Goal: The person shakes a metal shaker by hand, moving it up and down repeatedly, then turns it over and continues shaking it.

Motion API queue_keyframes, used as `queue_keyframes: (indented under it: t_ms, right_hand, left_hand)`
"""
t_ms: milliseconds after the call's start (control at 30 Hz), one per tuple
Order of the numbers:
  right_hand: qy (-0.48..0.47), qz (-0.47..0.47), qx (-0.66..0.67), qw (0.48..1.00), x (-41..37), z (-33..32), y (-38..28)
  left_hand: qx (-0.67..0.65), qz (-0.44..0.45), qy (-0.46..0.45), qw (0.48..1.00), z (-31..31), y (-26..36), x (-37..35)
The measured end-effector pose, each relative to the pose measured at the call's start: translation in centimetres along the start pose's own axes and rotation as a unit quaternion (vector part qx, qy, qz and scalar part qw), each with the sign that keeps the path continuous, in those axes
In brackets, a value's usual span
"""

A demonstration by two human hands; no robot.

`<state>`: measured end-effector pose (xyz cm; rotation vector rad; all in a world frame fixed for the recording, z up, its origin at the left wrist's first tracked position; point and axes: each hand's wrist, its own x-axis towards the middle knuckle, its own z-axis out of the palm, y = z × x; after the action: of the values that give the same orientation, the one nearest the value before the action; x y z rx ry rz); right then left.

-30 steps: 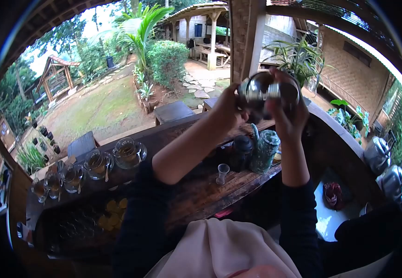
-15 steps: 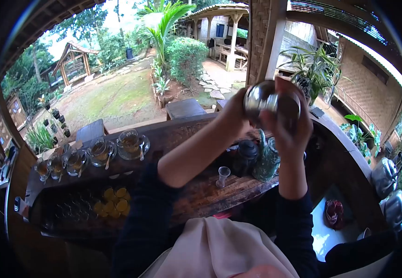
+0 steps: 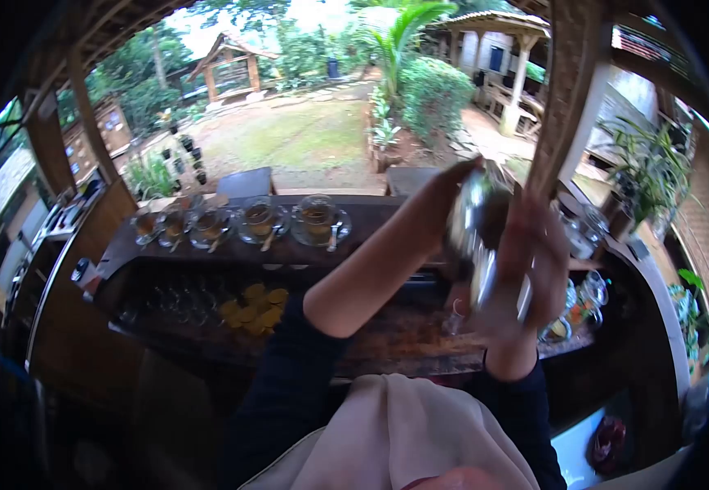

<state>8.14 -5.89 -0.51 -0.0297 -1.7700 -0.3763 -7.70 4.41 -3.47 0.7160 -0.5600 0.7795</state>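
Note:
A shiny metal shaker (image 3: 467,224), smeared by motion, is held up in front of me over the counter. My left hand (image 3: 462,181) grips its upper left side, the fingers mostly hidden behind it. My right hand (image 3: 540,257) wraps round it from the right, blurred. Below the hands, a small clear glass (image 3: 455,318) stands on the wooden counter (image 3: 387,335), partly covered by blur. The arms and shaker hide part of the counter behind them.
Along the counter's far left edge runs a row of glass cups (image 3: 317,214) on saucers with spoons. Yellow round pieces (image 3: 252,310) lie in the lower recess beside several clear glasses (image 3: 183,298). Glass jars (image 3: 591,294) stand at right, near a wooden post (image 3: 571,98).
My view has turned left, so the surroundings sit further right. Both hands still hold the shaker, which has tilted and come lower, with more of its metal side showing.

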Motion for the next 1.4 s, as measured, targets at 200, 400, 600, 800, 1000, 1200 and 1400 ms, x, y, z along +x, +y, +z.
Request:
queue_keyframes:
  t_ms: [200,400,600,800,1000,1200,1400]
  right_hand:
    - [0.106,-0.130,0.227,0.959,-1.6,9.1,-3.4]
    - [0.015,0.106,0.398,0.911,-0.5,17.7,-4.6]
    - [0.129,-0.257,0.380,0.879,-0.4,16.2,-14.2]
    - [-0.101,0.026,0.492,0.864,1.2,26.7,-14.5]
    - [0.029,-0.167,0.463,0.870,2.6,23.9,-20.7]
    - [-0.108,-0.129,0.470,0.866,0.9,30.4,-20.2]
    - [-0.137,0.179,0.520,0.824,-1.0,33.4,-19.7]
  left_hand:
    - [0.381,0.252,0.063,0.887,7.6,-1.8,-8.5]
    - [0.104,0.378,0.382,0.837,3.8,3.8,-20.8]
    - [0.531,0.385,0.019,0.755,16.4,0.5,-20.5]
    - [0.108,0.387,0.350,0.846,17.8,4.1,-31.1]
    - [0.313,0.347,0.216,0.857,22.1,3.9,-33.6]
    - [0.178,0.389,0.342,0.837,19.8,6.8,-38.7]
    - [0.073,0.428,0.428,0.793,16.9,7.8,-40.9]
